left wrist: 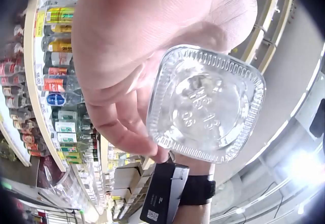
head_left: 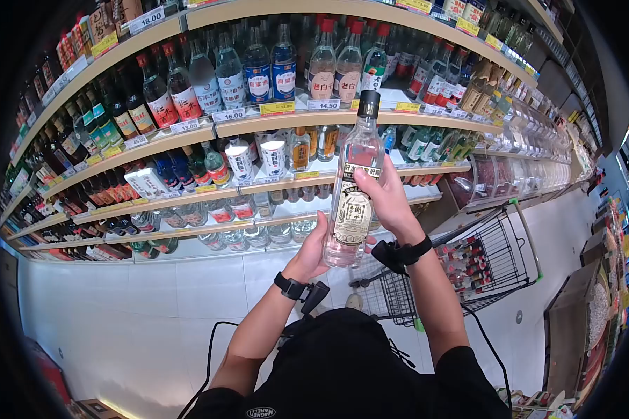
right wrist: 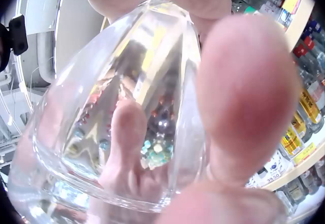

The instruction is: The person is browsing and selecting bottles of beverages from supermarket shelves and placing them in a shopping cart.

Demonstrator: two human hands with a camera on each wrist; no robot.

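A clear, square-bodied liquor bottle point(head_left: 353, 199) with a black cap and a pale label is held up before the shelves, tilted slightly to the right. My right hand point(head_left: 390, 202) grips its body from the right, the thumb lying across the label's front. Lower down, my left hand point(head_left: 310, 246) holds the bottle near its base, with fingers passing behind it and fingertips showing on the far side. In the left wrist view, the bottle's ridged glass bottom faces the camera beside my left palm point(left wrist: 152, 36). Close up in the right wrist view are the faceted glass shoulder and my right thumb point(right wrist: 246, 97).
Curved shelves point(head_left: 258, 120) packed with bottles and price tags stretch ahead. A wire shopping cart point(head_left: 500, 258) carrying red-capped bottles stands at my right, on the pale tiled floor point(head_left: 182, 297). Clear bulk bins point(head_left: 510, 178) stand beyond it.
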